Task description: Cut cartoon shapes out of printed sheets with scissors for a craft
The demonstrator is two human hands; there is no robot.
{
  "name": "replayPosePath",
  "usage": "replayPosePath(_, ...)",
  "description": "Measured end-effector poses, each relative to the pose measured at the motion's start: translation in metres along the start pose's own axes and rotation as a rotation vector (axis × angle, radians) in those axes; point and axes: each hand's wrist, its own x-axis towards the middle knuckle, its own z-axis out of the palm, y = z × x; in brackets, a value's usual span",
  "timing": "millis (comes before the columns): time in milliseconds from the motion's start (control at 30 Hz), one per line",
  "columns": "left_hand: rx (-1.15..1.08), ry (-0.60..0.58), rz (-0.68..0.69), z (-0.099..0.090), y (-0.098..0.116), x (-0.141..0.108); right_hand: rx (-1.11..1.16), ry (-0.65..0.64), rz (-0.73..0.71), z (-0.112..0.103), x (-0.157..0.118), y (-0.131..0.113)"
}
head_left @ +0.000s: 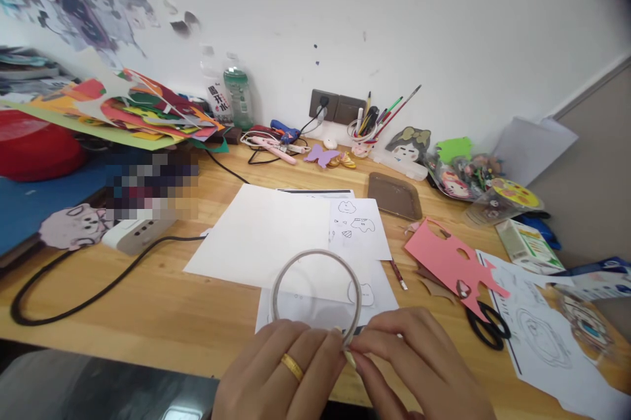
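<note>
A thin, pale roll of tape (316,252) is held upright over the table, and the papers behind it show through its middle. My left hand (288,371), with a gold ring on one finger, is closed around the roll's lower edge. The thumb and forefinger of my right hand (411,357) pinch at the roll's lower right edge, touching the left fingertips. A small pale bit, perhaps the tape's end, shows between them. Behind the roll lie a large blank white sheet (261,229) and a sheet with small line drawings (365,236).
Pink cut card (441,252) and black-handled scissors (488,326) lie at the right, near drawn sheets (542,334). A brown tray (394,195) and a pen holder (363,131) stand farther back. At the left are a white power strip (133,233) and piled coloured paper (148,108).
</note>
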Motion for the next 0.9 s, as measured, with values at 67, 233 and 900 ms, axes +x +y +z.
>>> replayPosePath(67, -0.002, 0.003, 0.005, 0.001, -0.001, -0.001, 0.008, 0.013, -0.003, 0.002, 0.001, 0.001)
replayPosePath(233, -0.011, 0.05, 0.033, 0.007, -0.004, 0.0, 0.042, -0.002, 0.022, 0.006, 0.0, 0.002)
replayPosePath(900, -0.067, -0.011, 0.024, 0.009, -0.005, -0.006, 0.558, -0.15, 0.427, 0.009, 0.005, 0.001)
